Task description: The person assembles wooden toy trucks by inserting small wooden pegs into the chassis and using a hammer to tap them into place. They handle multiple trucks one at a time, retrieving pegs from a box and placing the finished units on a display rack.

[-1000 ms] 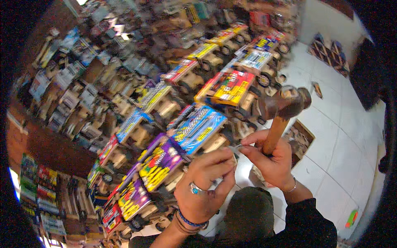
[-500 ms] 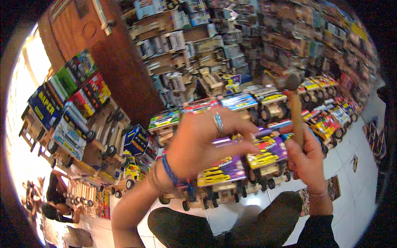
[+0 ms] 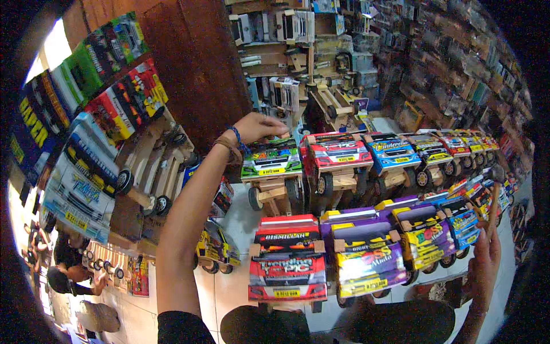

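My left hand point(image 3: 260, 127) reaches forward to the back of the top edge of a green toy truck point(image 3: 270, 159). Its fingers are pinched together at a small pale spot; what they hold, if anything, is too small to name. At the right, my right hand point(image 3: 486, 261) is wrapped round the wooden handle of a hammer point(image 3: 493, 209), held head up beside the toy trucks. A red toy truck point(image 3: 287, 269) and a purple and yellow toy truck point(image 3: 369, 261) stand nearest my legs. Small wooden blocks sit at their upper front corners.
Behind, another row includes a red truck point(image 3: 338, 152) and a blue truck point(image 3: 394, 152). Stacked truck bodies point(image 3: 86, 189) rise at the left beside a brown wooden door point(image 3: 189, 63). Shelves point(image 3: 458, 74) packed with parts line the back. Another person point(image 3: 69, 281) sits at the lower left.
My left hand has moved from the middle, above the purple trucks, out to the green truck. My right hand with the hammer is now farther right and lower. The view has shifted.
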The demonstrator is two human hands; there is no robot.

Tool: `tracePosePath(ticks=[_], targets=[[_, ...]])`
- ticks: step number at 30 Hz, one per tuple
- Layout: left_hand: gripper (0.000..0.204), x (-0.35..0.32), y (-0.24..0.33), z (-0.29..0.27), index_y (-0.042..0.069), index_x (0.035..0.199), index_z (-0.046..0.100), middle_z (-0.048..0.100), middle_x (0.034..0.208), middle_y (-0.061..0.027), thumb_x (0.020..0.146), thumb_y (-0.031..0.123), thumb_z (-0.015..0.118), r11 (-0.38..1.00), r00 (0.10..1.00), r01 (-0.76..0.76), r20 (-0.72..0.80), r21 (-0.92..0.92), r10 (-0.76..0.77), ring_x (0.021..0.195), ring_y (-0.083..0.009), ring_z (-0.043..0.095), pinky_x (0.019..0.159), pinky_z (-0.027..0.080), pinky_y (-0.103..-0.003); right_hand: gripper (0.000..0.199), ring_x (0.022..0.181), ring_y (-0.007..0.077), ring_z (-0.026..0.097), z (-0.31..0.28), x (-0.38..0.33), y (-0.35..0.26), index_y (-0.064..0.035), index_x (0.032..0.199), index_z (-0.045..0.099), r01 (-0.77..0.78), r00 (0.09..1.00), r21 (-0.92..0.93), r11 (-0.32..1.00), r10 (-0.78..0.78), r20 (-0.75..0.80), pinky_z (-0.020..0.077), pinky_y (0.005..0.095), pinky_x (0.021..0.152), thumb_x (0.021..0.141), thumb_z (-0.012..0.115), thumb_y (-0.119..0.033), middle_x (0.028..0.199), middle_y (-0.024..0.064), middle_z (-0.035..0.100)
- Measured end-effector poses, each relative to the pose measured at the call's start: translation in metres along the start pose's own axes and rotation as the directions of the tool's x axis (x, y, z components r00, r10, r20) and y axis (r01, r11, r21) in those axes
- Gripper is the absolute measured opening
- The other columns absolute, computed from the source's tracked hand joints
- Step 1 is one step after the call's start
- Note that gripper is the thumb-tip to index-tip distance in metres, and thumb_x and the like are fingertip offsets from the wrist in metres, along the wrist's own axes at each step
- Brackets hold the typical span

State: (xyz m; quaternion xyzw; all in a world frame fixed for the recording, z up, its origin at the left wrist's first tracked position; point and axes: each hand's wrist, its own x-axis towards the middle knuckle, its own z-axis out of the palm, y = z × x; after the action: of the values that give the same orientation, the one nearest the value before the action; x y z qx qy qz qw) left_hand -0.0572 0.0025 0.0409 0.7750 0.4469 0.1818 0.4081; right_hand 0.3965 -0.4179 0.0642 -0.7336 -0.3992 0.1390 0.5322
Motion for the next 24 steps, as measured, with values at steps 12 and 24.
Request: tracePosePath(ticks=[12,24], targets=[[0.034,0.061,-0.038,0.007,0.003,0.111,0.074,0.074,0.106,-0.0027,0.094,0.032,0.071,0.997,0.932,-0.062,0.354,-0.048,0.075,0.102,-0.0114,0.065,0.097,0.047,-0.027,0.04,0.085,0.0067,0.048,-0.023,-0.005,0.051,-0.0096,0.132,0.059,-0.325,0.944,0.096,0.941,0.329,-0.023,0.0473,0.0256,0.071,0.101,0.059,-0.035,0.109,0.0005,0.061],[0.033,0.066,-0.039,0.011,0.002,0.107,0.075,0.075,0.104,-0.0038,0.091,0.031,0.074,0.982,0.9,-0.118,0.402,-0.146,0.168,0.1,-0.0118,0.066,0.095,0.048,-0.027,0.043,0.07,0.0047,0.048,0.017,0.016,0.017,-0.0034,0.135,0.056,-0.213,0.976,-0.167,0.963,0.204,-0.07,0.0394,0.0215,0.058,0.102,0.058,-0.03,0.107,0.0009,0.064]])
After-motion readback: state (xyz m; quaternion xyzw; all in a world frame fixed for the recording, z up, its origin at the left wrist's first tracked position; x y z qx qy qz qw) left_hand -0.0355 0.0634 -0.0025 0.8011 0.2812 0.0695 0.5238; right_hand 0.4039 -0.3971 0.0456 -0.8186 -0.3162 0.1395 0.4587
